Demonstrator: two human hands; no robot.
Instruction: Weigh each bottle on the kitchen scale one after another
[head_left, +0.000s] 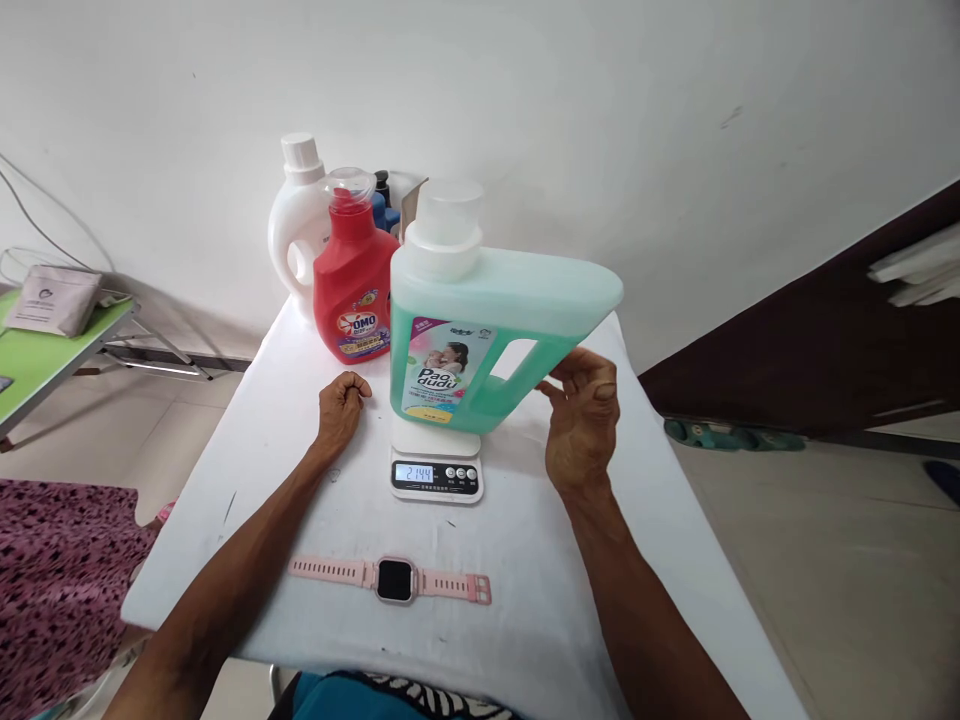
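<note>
A red detergent bottle [352,290] with a clear cap stands on the white table [675,560] at the upper middle of the frame, touching a white jug [294,235] just behind it on the left. Dark bottles [384,205] peek out behind them, too hidden to tell apart. A pink smartwatch [394,580] lies flat with its strap spread at the lower middle. At the far left, a grey pouch [54,298] rests on a green folding table [45,365]. A green slipper [709,435] lies on the floor at the right
</note>
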